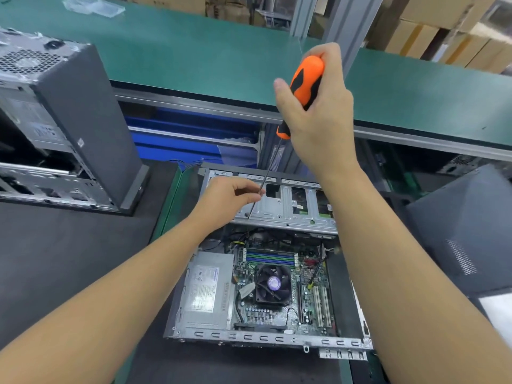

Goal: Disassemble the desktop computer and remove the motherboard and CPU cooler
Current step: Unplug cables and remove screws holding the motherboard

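Observation:
An open desktop case (249, 336) lies flat on a dark mat in front of me. Inside it I see the green motherboard (313, 303), the black CPU cooler fan (273, 284) and a silver power supply (206, 292). My right hand (318, 112) grips the orange and black handle of a long screwdriver (306, 79). Its thin shaft runs down and left to the metal drive cage (293, 206) at the case's far end. My left hand (230, 196) pinches the shaft near its tip, which touches the cage's left edge.
A second grey computer tower (83, 115) stands at the left on the dark mat. A dark case panel (460, 239) lies at the right. Blue bins (194, 134) sit under a green-topped bench (194, 51) behind. Cardboard boxes (443, 31) are stacked at the far right.

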{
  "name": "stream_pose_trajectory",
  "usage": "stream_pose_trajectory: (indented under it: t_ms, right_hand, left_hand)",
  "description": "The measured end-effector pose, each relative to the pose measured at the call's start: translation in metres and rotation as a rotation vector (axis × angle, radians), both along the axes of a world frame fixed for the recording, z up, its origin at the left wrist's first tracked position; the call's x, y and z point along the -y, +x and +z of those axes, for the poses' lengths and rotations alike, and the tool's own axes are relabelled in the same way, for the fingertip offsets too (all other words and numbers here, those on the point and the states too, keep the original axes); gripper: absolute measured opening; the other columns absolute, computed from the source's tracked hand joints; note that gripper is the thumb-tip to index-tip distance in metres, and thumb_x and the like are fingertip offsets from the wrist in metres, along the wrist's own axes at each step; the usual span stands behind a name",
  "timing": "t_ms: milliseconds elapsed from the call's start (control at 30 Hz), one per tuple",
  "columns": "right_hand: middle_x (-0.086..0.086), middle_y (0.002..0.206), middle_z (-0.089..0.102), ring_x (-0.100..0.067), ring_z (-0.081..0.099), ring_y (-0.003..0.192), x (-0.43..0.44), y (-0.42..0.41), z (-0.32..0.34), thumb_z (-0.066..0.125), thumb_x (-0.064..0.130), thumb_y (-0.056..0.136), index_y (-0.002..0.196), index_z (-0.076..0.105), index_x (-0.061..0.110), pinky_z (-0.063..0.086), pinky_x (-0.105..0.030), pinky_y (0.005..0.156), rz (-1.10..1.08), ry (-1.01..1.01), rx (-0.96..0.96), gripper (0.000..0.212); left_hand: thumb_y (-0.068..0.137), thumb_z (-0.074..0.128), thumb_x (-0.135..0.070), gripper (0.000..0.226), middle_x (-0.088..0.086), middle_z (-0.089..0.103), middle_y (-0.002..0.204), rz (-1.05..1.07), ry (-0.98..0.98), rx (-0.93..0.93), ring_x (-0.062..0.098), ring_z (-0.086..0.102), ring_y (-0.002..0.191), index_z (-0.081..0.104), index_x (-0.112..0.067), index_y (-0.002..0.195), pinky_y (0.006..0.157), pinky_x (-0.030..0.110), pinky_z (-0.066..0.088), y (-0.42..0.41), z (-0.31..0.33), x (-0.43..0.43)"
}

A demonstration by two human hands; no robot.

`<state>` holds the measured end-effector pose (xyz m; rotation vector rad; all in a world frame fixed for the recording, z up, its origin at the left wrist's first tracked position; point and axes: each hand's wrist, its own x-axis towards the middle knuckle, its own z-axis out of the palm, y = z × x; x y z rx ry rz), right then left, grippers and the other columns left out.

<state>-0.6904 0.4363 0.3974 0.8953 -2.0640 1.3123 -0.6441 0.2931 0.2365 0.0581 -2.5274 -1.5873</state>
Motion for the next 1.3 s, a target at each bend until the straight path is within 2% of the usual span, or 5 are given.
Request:
stream_pose_trajectory:
  t_ms: [500,667,967,1133,1300]
  right_hand:
    - [0.02,0.059,0.046,-0.005,0.044,0.047,0.006,-0.001,-0.032,0.06,0.029,0.096,0.102,0.038,0.02,0.035,-0.012,0.045,0.043,0.087,0.151,0.024]
    - [0.019,0.06,0.046,-0.007,0.043,0.049,0.009,-0.001,-0.056,0.06,0.036,0.096,0.102,0.036,0.029,0.039,-0.018,0.044,0.054,0.178,0.226,0.026]
    - [0.015,0.058,0.044,-0.004,0.045,0.054,0.007,0.001,-0.081,0.063,0.033,0.095,0.102,0.038,0.031,0.036,-0.011,0.051,0.108,0.235,0.265,0.026]
    - [0.015,0.056,0.042,0.0,0.047,0.054,0.001,0.005,-0.084,0.064,0.031,0.095,0.105,0.042,0.024,0.036,-0.009,0.05,0.109,0.209,0.24,0.025]
    - [0.011,0.059,0.038,-0.01,0.042,0.056,-0.003,0.008,-0.084,0.063,0.032,0.095,0.107,0.044,0.02,0.037,-0.015,0.05,0.12,0.205,0.23,0.026]
  left_hand:
    - [0.088,0.074,-0.017,0.015,-0.013,0.075,0.095,-0.007,-0.007,0.132,-0.003,0.067,0.085,0.077,-0.024,0.101,0.081,0.012,0.053,-0.001,-0.021,0.002]
    - [0.089,0.065,-0.007,0.019,-0.013,0.06,0.086,0.07,-0.247,0.098,0.003,0.054,0.07,0.068,-0.025,0.092,0.061,0.009,0.04,0.009,-0.024,0.012]
    - [0.097,0.043,-0.019,0.021,0.004,0.051,0.077,-0.348,-0.773,0.754,0.02,0.044,0.064,0.048,-0.011,0.078,0.059,0.031,0.037,0.024,-0.034,-0.006]
    - [0.099,0.039,-0.033,0.051,0.016,0.056,0.133,-0.366,-0.743,0.923,0.021,0.055,0.085,0.043,0.0,0.138,0.075,0.032,0.044,0.011,-0.052,-0.021]
    - [0.095,0.048,-0.041,0.065,0.013,0.047,0.143,-0.342,-0.625,0.969,0.023,0.051,0.109,0.038,-0.002,0.146,0.085,0.032,0.041,-0.007,-0.068,-0.024]
